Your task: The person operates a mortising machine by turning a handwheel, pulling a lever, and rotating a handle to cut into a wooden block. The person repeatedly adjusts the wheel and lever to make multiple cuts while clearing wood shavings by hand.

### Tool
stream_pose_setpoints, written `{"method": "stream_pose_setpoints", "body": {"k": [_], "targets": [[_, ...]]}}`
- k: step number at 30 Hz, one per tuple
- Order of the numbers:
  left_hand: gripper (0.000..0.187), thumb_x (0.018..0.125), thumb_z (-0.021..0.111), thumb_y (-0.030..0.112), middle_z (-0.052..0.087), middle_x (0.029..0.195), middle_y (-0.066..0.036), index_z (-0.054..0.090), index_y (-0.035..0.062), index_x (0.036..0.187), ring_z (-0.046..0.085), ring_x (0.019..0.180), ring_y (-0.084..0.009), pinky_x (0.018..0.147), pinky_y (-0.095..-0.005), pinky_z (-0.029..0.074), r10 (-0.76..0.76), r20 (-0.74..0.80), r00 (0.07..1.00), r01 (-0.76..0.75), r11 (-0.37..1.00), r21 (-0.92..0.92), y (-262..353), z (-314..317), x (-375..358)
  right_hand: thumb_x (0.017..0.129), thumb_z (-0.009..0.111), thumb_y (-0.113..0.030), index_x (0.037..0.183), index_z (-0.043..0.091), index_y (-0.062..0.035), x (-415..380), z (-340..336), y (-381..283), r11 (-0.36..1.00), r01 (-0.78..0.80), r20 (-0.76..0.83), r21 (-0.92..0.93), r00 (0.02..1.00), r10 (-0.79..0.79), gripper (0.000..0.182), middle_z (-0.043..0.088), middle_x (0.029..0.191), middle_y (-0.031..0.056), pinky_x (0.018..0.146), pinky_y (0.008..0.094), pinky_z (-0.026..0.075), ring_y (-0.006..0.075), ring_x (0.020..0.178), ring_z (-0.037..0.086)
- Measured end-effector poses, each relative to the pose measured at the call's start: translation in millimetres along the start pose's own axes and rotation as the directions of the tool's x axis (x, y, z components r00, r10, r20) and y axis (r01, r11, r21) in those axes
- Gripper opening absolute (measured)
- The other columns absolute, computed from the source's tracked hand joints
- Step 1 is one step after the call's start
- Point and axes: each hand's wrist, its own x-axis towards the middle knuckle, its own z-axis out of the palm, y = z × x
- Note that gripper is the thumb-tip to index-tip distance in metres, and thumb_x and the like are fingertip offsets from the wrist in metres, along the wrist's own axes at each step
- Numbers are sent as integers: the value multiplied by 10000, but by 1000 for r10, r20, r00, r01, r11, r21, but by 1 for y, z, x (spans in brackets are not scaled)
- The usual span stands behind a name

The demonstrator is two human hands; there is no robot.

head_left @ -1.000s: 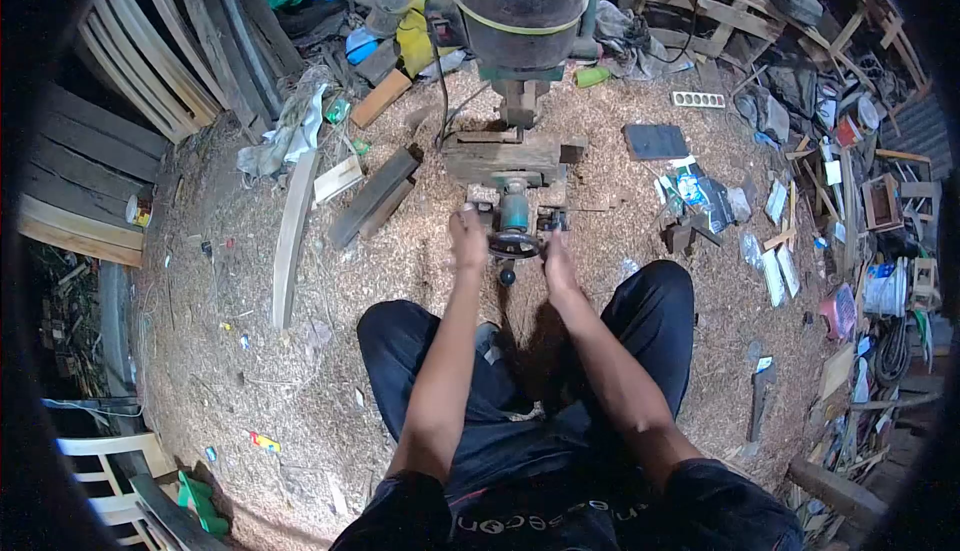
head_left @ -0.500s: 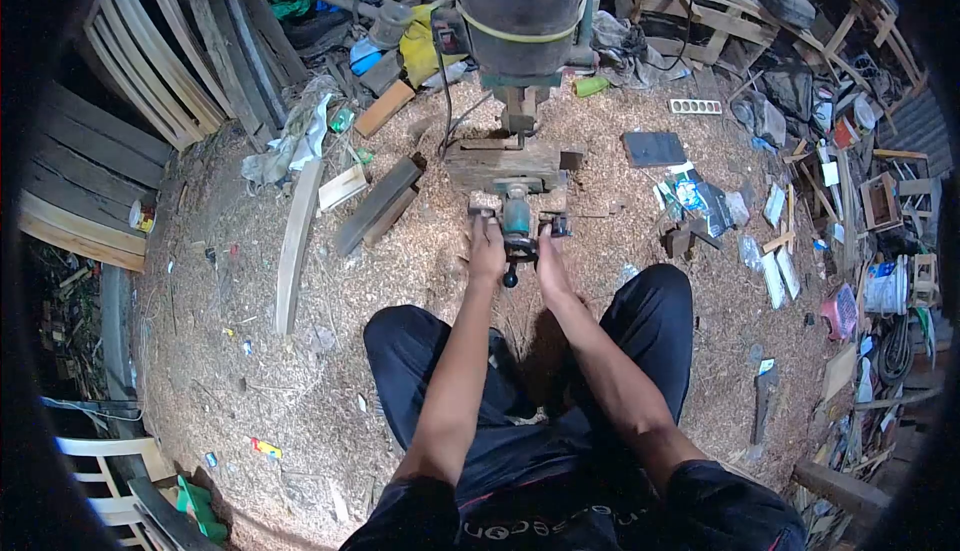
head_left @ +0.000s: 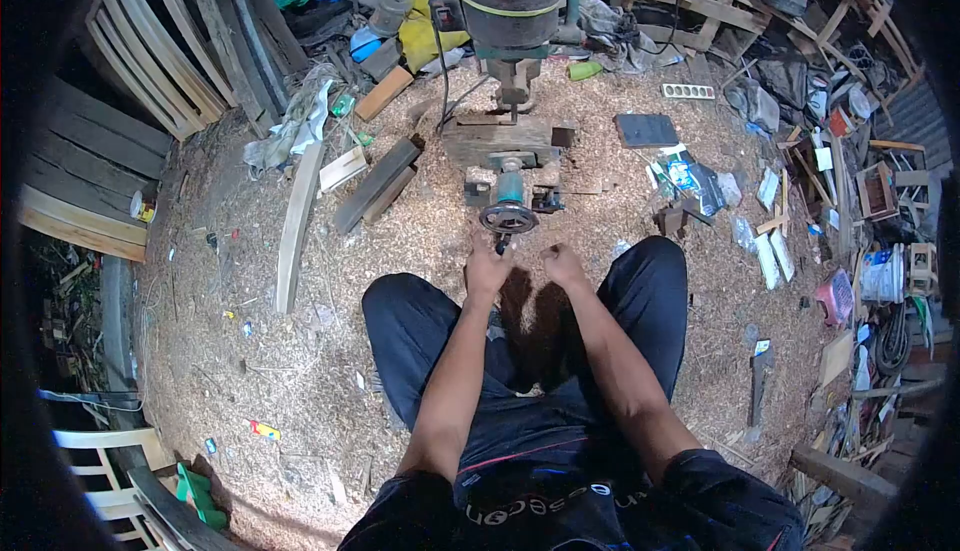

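My left hand [head_left: 488, 263] is closed on the dark handle [head_left: 503, 244] of the round handwheel [head_left: 508, 217], just below the wheel's rim. To the right of it, my right hand [head_left: 563, 264] is held apart from the machine with its fingers curled in; whether anything small is in them is hidden. The handwheel sits at the front of a green vise-like part [head_left: 510, 188]. Behind that lies a wooden block [head_left: 497, 139], under the bit [head_left: 514, 111] of a machine with a large dark motor housing [head_left: 507, 1].
Wood shavings cover the ground [head_left: 400, 271]. Dark timber pieces [head_left: 378, 186] and a long pale board [head_left: 298, 231] lie at the left. At the right are a dark flat block [head_left: 646, 131], a power strip [head_left: 688, 92] and plastic wrappers [head_left: 705, 191]. Curved boards [head_left: 155, 46] lean at the upper left.
Both hands have come back from the sides of the green part towards my body. My left hand has taken hold of the wheel's handle. The handwheel now shows more fully.
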Motion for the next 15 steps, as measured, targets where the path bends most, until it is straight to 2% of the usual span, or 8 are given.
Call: {"method": "stream_pose_setpoints", "body": {"k": [2,3,4,5,8,11,12,15], "targets": [[634,837,708,297,681,960,-308,481,-13,1341,665,922,-471,816,-512,536,-23,57,998,24,1000,-19,-2,-3,1,851,655,-301,1040,688,39,-15,-16,-19,998,-7,132,-68,991,16,390,696,1000,278,868,450,518,419,984,671],[579,842,702,282,685,944,-303,518,-6,1310,669,923,-461,814,-512,535,-30,83,996,32,999,-27,-2,-6,4,853,657,-302,1041,689,41,-16,-21,-23,998,42,92,-51,995,-37,392,699,984,275,852,441,522,407,954,680],[430,836,710,236,703,914,-265,622,9,1191,690,925,-413,820,-484,546,-43,52,998,43,999,-6,0,-7,4,854,659,-303,1042,690,43,-17,-24,-27,995,93,51,-35,995,-91,395,702,967,272,835,433,526,394,924,689],[421,840,721,243,709,945,-250,633,8,1178,697,926,-389,826,-459,549,-40,77,996,42,999,-24,0,-11,5,855,660,-303,1043,690,45,-17,-27,-31,989,146,12,-22,989,-146,397,705,951,269,818,424,531,381,893,697],[358,839,750,205,718,1036,-212,673,19,1135,719,921,-303,838,-382,558,-59,164,985,72,995,-69,-6,-18,15,857,673,-312,996,698,47,-26,-59,-63,956,132,-76,261,990,-116,386,711,857,229,748,393,529,316,790,699],[362,838,744,138,715,1077,-191,663,35,1175,723,918,-275,825,-352,561,144,208,968,-124,987,-103,-24,-15,18,884,673,-248,1020,699,2,-25,-65,-59,888,143,-85,437,989,-118,286,726,886,195,736,388,538,277,820,721],[369,850,717,78,714,1088,-170,651,52,1211,725,904,-250,809,-330,564,168,203,965,-134,976,-171,-33,-6,16,876,650,-247,1012,704,-9,-9,-52,-34,929,131,-66,346,991,-116,279,719,881,213,752,413,539,329,829,715],[386,858,706,66,708,1099,-161,636,53,1238,722,883,-234,797,-319,564,98,215,972,-28,952,-306,-18,-12,0,850,679,-308,938,702,4,-25,-46,-17,995,83,-122,61,990,-75,325,706,840,216,747,437,528,367,811,695]]}}
